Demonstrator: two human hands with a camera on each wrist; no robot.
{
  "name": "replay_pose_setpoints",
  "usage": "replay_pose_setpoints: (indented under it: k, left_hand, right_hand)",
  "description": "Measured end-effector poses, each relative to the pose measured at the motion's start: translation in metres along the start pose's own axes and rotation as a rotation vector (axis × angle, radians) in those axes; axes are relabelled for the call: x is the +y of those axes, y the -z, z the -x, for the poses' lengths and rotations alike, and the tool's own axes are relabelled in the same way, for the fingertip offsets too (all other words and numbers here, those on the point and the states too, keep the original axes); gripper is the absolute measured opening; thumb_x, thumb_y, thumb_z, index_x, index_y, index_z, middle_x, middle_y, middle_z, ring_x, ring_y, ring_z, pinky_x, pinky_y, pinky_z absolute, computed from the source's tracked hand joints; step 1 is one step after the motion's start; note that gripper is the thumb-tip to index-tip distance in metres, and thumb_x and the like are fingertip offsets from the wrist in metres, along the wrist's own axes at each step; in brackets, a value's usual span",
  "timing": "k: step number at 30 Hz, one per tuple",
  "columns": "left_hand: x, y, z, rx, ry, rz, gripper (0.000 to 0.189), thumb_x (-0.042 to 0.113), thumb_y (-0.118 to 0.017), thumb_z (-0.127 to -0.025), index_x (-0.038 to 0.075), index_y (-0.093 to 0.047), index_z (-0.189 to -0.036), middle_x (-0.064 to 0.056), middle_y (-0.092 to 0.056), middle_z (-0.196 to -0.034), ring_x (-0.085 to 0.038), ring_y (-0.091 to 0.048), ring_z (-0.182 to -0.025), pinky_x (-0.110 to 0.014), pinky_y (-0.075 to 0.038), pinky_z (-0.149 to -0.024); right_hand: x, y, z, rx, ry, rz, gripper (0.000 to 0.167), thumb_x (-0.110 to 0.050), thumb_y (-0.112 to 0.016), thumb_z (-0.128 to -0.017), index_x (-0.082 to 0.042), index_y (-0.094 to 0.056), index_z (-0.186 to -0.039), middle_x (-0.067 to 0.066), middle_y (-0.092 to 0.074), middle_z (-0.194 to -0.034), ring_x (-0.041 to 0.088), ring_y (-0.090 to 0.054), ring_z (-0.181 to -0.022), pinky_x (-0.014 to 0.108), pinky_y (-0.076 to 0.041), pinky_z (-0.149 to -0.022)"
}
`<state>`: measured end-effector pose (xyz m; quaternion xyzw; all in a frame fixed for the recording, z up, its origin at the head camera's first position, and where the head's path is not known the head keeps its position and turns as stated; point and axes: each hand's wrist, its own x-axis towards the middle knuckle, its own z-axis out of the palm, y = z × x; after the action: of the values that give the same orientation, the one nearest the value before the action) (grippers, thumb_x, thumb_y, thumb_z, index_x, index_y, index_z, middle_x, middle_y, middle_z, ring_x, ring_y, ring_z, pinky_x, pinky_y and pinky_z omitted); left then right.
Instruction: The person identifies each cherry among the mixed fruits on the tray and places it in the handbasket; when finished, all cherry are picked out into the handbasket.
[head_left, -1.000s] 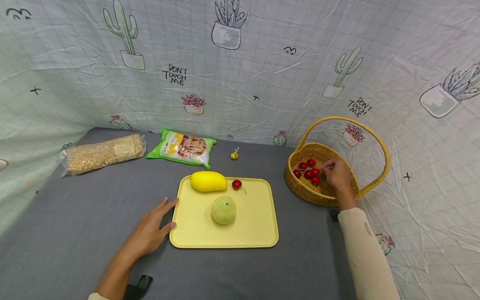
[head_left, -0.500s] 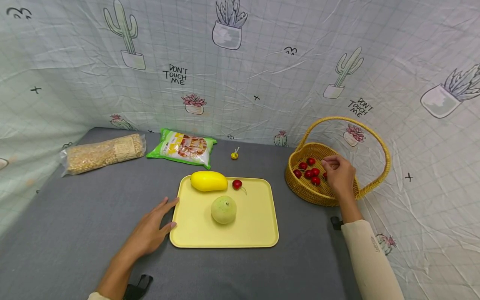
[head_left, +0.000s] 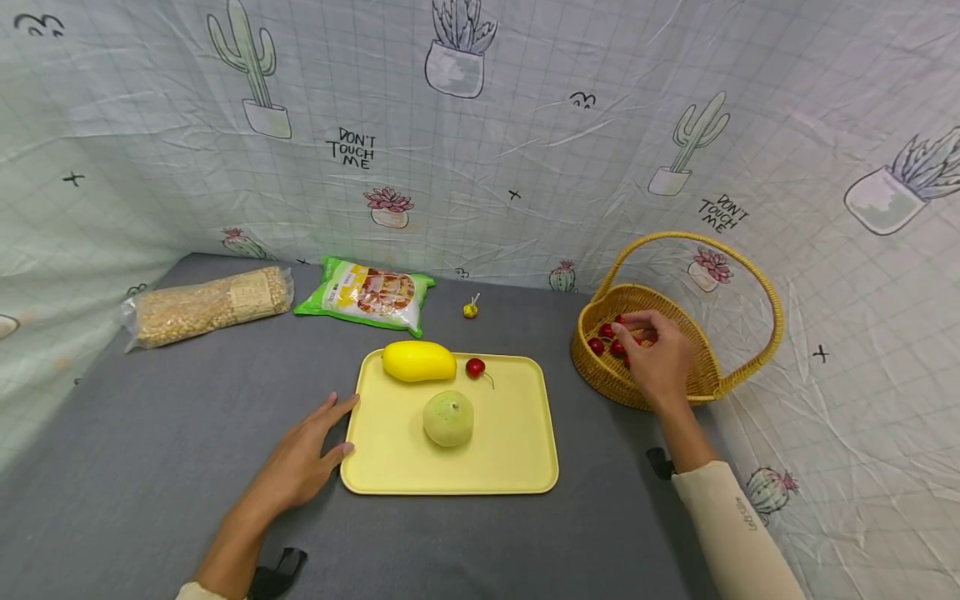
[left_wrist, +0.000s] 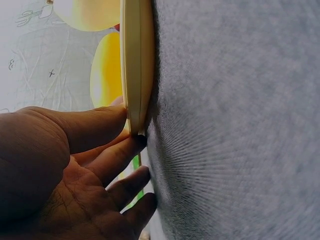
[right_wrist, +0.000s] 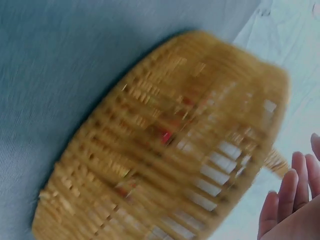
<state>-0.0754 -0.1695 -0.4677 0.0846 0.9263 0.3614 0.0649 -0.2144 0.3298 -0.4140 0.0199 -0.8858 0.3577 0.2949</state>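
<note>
The left hand [head_left: 298,462] lies at the left edge of a yellow tray [head_left: 517,467], its fingers spread and nearly straight. In the left wrist view its thumb and index fingertips touch the tray's rim [left_wrist: 134,65]. A yellow mango [head_left: 417,362], a round pale-green fruit [head_left: 448,419] and one red cherry [head_left: 475,367] with a stem sit on the tray. Over the wicker basket [head_left: 611,383] hovers the right hand [head_left: 660,358], fingers loosely bent, no object visible in its grasp. Several red cherries [head_left: 596,345] lie in the basket, partly hidden by this hand.
Behind the tray lie a bag of yellow kernels [head_left: 210,307], a green-and-white food packet [head_left: 367,295] and a small yellow lollipop [head_left: 470,309]. The basket's tall arched handle [head_left: 776,308] rises on the right, close to the patterned cloth wall [head_left: 525,125].
The right hand has lifted from the basket's interior and shifted left over the cherries. A cherry showed below it half a second ago and is now hidden. The left hand stays put.
</note>
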Motion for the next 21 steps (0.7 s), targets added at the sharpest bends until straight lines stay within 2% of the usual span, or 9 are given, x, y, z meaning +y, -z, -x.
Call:
replay_pose_setpoints:
  k: [7, 16, 21]
  left_hand:
    - [-0.001, -0.001, 0.000, 0.008, -0.007, -0.002, 0.071, 0.008, -0.074, -0.099, 0.009, -0.043, -0.163, -0.032, -0.034, -0.168, -0.056, -0.035, -0.153, -0.077, -0.037, -0.114]
    - [-0.001, -0.002, 0.001, 0.016, -0.014, -0.002, 0.071, 0.007, -0.074, -0.099, 0.009, -0.043, -0.163, -0.032, -0.035, -0.168, -0.056, -0.035, -0.153, -0.077, -0.037, -0.114]
    - [-0.001, -0.001, 0.001, 0.014, -0.012, 0.002, 0.071, 0.007, -0.074, -0.099, 0.009, -0.043, -0.163, -0.033, -0.034, -0.168, -0.056, -0.035, -0.153, -0.077, -0.037, -0.115]
  right_hand:
    - [-0.024, -0.010, 0.012, -0.058, 0.080, -0.020, 0.020, -0.022, -0.086, -0.093, -0.010, -0.080, -0.106, 0.008, -0.077, -0.096, 0.026, -0.063, -0.084, 0.015, -0.044, -0.067]
    - [-0.044, -0.029, 0.028, -0.139, 0.171, -0.066, 0.019, -0.019, -0.088, -0.090, -0.010, -0.080, -0.105, 0.007, -0.077, -0.096, 0.027, -0.064, -0.085, 0.029, -0.051, -0.074]
    - [-0.053, -0.039, 0.037, -0.193, 0.213, -0.068, 0.018, -0.019, -0.087, -0.091, -0.013, -0.080, -0.107, 0.004, -0.078, -0.098, 0.022, -0.062, -0.085, 0.035, -0.052, -0.076]
